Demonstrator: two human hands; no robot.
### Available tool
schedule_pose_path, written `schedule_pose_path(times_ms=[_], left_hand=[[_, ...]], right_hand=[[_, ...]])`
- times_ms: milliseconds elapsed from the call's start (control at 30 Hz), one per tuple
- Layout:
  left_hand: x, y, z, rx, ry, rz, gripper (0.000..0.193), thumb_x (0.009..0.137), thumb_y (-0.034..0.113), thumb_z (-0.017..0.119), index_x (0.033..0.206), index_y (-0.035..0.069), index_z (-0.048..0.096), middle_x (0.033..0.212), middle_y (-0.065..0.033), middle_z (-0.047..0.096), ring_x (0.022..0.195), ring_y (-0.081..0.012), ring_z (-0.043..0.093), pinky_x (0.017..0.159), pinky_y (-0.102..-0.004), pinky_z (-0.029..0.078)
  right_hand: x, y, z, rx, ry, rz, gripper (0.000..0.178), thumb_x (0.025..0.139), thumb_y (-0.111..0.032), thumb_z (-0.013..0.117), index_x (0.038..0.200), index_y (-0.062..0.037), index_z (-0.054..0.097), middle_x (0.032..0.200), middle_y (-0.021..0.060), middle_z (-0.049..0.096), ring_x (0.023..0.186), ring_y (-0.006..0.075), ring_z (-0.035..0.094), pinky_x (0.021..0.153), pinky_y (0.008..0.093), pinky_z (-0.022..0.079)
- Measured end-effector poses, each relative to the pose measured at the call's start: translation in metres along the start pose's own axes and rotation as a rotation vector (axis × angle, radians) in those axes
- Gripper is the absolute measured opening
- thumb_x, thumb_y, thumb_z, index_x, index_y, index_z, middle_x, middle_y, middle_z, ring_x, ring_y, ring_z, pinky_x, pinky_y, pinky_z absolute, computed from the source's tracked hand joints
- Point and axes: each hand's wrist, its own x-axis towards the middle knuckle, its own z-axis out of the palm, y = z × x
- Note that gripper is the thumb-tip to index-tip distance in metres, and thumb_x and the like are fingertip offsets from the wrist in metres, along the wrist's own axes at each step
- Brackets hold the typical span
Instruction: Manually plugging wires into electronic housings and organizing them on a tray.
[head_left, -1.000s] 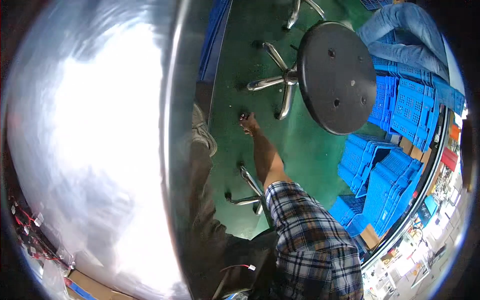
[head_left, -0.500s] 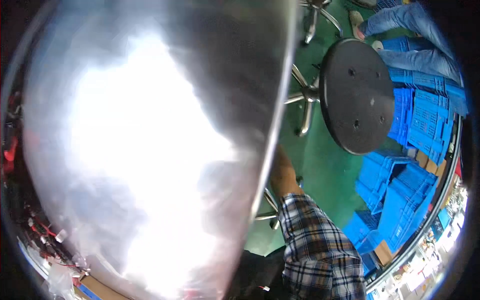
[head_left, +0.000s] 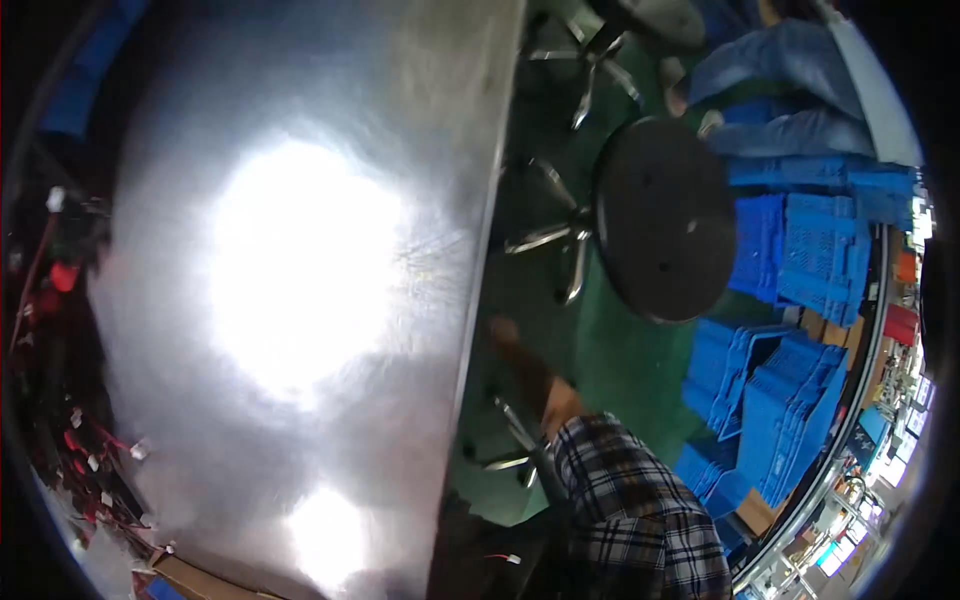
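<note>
My right forearm, in a black and white plaid sleeve (head_left: 640, 490), reaches up from the lower edge beside the long side of a shiny metal tabletop (head_left: 440, 250). At its end my right hand (head_left: 508, 336) is dim and blurred, low against the green floor and close to the table's edge. Its fingers cannot be made out, nor whether it holds anything. My left hand is out of the picture. Strong white glare covers much of the metal. A small white connector on a red wire (head_left: 512, 559) shows against dark cloth near the bottom.
A round black stool (head_left: 665, 220) with chrome legs stands right of the table. Blue plastic crates (head_left: 790, 420) are stacked further right, below another person's jeans-clad legs (head_left: 780, 70). Red wires with white connectors (head_left: 90, 450) lie along the left, above a cardboard box (head_left: 205, 580).
The view has shifted, so the table edge and stool sit further left and the glare has shrunk. My right hand, hidden behind the table edge before, now shows dimly beside it.
</note>
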Motion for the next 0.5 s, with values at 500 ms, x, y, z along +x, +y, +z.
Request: schedule_pose_path(times_ms=[500], left_hand=[[0.020, 0.044, 0.075, 0.144, 0.230, 0.353, 0.042, 0.099, 0.000, 0.060, 0.139, -0.006, 0.048, 0.127, -0.0179, 0.062, 0.114, -0.0252, 0.062, 0.105, -0.0357, 0.047]], right_hand=[[0.311, -0.087, -0.576, 1.008, -0.113, 0.217, 0.031, 0.099, -0.017, 0.063, 0.075, 0.0014, 0.058, 0.059, 0.0142, 0.041, 0.056, 0.0126, 0.036, 0.051, 0.0331, 0.036]])
